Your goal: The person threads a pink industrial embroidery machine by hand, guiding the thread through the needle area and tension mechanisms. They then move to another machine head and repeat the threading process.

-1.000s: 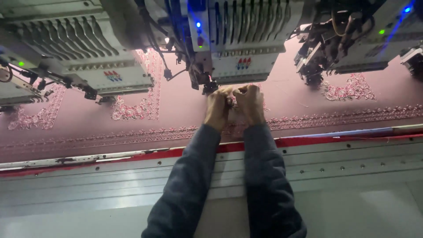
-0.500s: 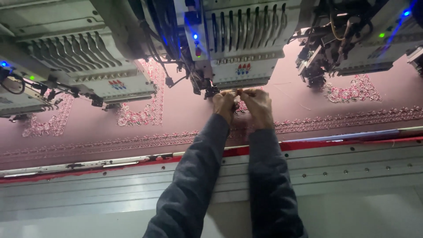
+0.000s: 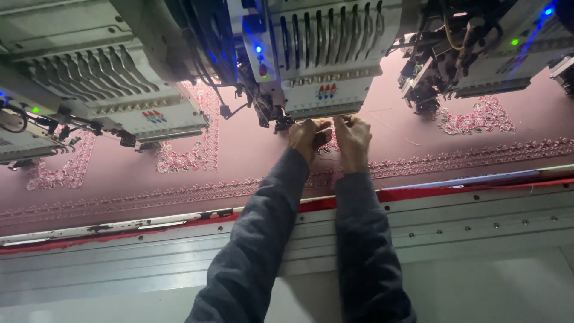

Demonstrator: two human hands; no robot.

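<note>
Pink fabric (image 3: pixel 257 149) lies stretched under the embroidery head (image 3: pixel 323 66). Left hand (image 3: pixel 308 136) and right hand (image 3: pixel 353 134) pinch something fine, likely thread, just beneath its needles; steady, close fingers seem wise.

I saw dusty-pink fabric (image 3: pixel 251 149) bearing pink-and-white floral embroidery (image 3: pixel 478 119), a red strip (image 3: pixel 418 192) along its near edge, grey sleeves (image 3: pixel 359 251), and blue and green lamps on the white machine heads (image 3: pixel 323 66).
</note>
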